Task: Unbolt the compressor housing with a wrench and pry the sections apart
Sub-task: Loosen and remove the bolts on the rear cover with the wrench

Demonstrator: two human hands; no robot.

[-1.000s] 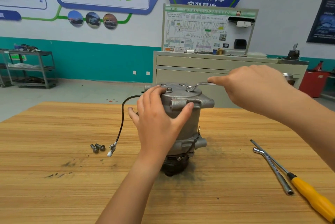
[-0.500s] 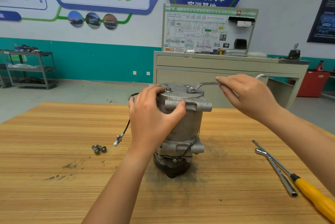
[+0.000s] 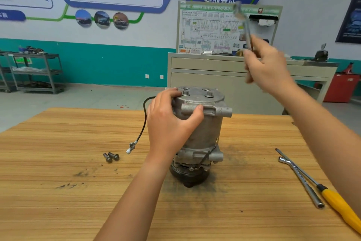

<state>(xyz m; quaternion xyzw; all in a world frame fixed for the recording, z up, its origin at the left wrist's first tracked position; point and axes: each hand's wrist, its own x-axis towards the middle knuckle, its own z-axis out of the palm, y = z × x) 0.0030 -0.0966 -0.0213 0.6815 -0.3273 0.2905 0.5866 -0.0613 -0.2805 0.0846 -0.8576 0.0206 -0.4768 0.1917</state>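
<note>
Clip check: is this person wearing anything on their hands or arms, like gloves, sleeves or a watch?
No. The left hand and right hand are ungloved, with no rings, watch or wristband showing. The left forearm and right forearm are uncovered up to the frame edge; no sleeve is in view.

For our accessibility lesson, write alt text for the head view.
A left hand grips an upright compressor on a wooden table; the right hand holds a wrench raised clear of it. Two bolts lie left; a screwdriver right.
</note>
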